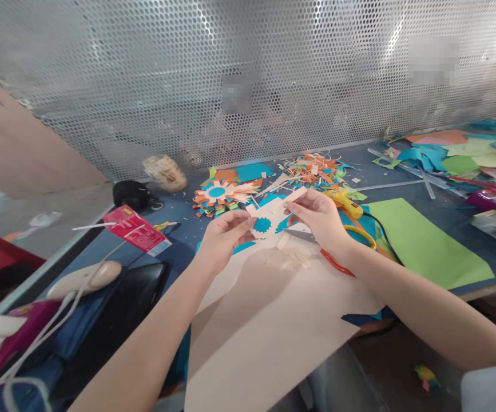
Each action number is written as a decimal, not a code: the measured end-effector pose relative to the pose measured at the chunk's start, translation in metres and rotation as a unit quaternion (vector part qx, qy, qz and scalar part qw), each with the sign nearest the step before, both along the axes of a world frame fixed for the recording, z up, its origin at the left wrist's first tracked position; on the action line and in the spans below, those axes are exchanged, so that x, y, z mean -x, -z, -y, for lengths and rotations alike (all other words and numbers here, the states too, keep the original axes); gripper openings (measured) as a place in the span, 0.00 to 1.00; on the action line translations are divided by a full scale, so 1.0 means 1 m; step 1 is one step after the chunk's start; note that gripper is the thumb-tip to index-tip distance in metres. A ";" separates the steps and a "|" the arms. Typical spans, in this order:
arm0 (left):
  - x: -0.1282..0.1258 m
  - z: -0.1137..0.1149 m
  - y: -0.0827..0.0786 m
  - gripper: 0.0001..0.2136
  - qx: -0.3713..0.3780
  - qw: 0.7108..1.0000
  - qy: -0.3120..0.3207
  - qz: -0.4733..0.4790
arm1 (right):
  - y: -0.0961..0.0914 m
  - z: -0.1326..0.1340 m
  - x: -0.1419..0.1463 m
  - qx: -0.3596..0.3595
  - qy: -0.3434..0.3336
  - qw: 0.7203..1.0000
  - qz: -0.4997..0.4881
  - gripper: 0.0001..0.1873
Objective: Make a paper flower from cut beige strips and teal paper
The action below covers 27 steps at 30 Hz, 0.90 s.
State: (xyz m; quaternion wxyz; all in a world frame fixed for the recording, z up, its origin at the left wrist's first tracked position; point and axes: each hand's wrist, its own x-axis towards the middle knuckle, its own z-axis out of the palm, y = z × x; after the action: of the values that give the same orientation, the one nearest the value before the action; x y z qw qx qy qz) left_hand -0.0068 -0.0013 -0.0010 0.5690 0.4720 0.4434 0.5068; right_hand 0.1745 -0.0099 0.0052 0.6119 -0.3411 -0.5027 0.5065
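A: The left hand [221, 240] and the right hand [316, 214] are both above the far part of the large pale sheet [256, 343]. What do they have?

B: Some pale cut paper [276, 213], over the far end of the large sheet. The left has thumb and forefinger nearly closed on one side of it; the right pinches the other side, its remaining fingers loosely curled.

A: And the toothed blue round [261, 225] by the left fingertips: a disc, or an opening?

B: I can't tell. Either way, I'd treat the teeth as the weak part. Grip the plain margins; squeezed points would probably bend.

A: What about the red-handled scissors [336, 262] under the right hand, at the large sheet's far right?

B: Whether that hand has hold of them, I can't tell. With the blade so near the paper, I'd turn its tip away before shifting the pinch, to avoid a nick.

A: How firm should the pinch be?

B: Light and even; pulling the sides apart could tear it. I'd also brush off the small offcuts [288, 261] on the large sheet, and keep knuckles clear of the fringed paper flower [226, 193] beyond its far left.
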 end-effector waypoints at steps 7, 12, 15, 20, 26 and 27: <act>0.001 0.001 0.001 0.13 -0.009 0.999 0.017 -0.030 | 0.000 -0.001 -0.001 0.005 -0.009 1.000 -0.004 0.10; 0.001 0.002 0.000 0.11 -0.047 0.996 0.054 -0.060 | -0.001 0.000 -0.002 0.015 -0.025 1.000 -0.008 0.09; 0.000 0.004 -0.003 0.09 -0.069 0.992 0.064 -0.084 | -0.002 0.001 -0.002 0.029 -0.035 0.999 -0.002 0.09; 0.003 0.006 -0.008 0.05 -0.138 0.980 0.085 -0.117 | -0.005 0.005 -0.001 0.021 -0.082 0.995 0.049 0.09; 0.011 -0.001 -0.002 0.02 -0.267 0.951 0.089 -0.131 | -0.008 0.008 -0.002 -0.008 -0.062 0.994 0.087 0.08; 0.012 -0.002 -0.001 0.01 -0.281 0.945 0.088 -0.140 | -0.009 0.008 -0.002 -0.012 -0.061 0.994 0.094 0.08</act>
State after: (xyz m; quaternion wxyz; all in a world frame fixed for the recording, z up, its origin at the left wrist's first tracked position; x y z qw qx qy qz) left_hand -0.0184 0.0003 0.0002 0.3874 0.7164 0.3147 0.4874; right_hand 0.1764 -0.0176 0.0139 0.5343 -0.3483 -0.5839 0.5022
